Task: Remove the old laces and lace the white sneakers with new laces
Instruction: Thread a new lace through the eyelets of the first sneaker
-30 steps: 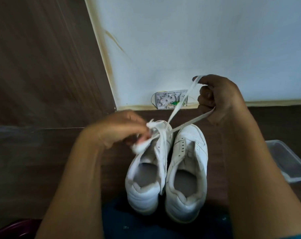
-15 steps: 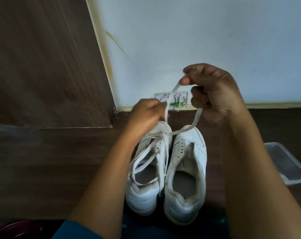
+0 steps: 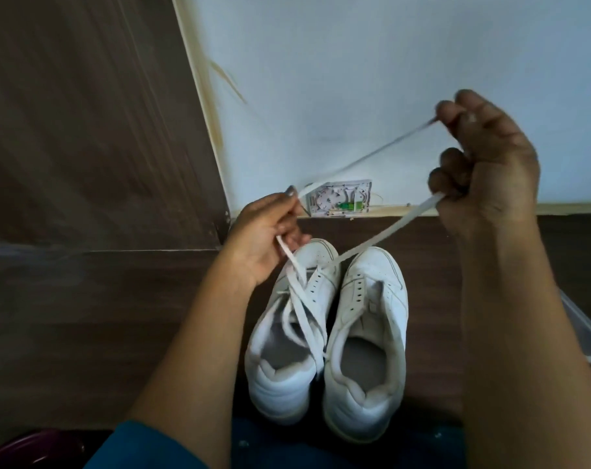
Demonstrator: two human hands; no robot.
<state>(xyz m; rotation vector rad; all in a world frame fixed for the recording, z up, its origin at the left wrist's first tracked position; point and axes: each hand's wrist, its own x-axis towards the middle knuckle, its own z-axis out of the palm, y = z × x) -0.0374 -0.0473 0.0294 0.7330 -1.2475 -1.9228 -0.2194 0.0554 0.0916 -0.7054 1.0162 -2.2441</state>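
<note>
Two white sneakers stand side by side on the dark wooden floor, toes toward the wall. The left sneaker (image 3: 289, 336) has a white lace (image 3: 382, 236) running loosely over its tongue. The right sneaker (image 3: 370, 340) shows bare eyelets. My left hand (image 3: 265, 238) grips the lace just above the left sneaker's toe. My right hand (image 3: 483, 170) is raised to the right and holds two stretches of the same lace, one pinched at the fingertips, one running from the curled fingers down to the left sneaker.
A white wall with a small open junction box (image 3: 338, 198) rises behind the shoes. A dark wooden panel (image 3: 84, 113) stands at the left. A clear plastic container (image 3: 588, 333) lies at the right edge, a dark red object (image 3: 27, 450) at the bottom left.
My right hand has moved up and to the right, drawing the lace out longer and tauter. My left hand has stayed near the left sneaker's toe, still holding the lace.
</note>
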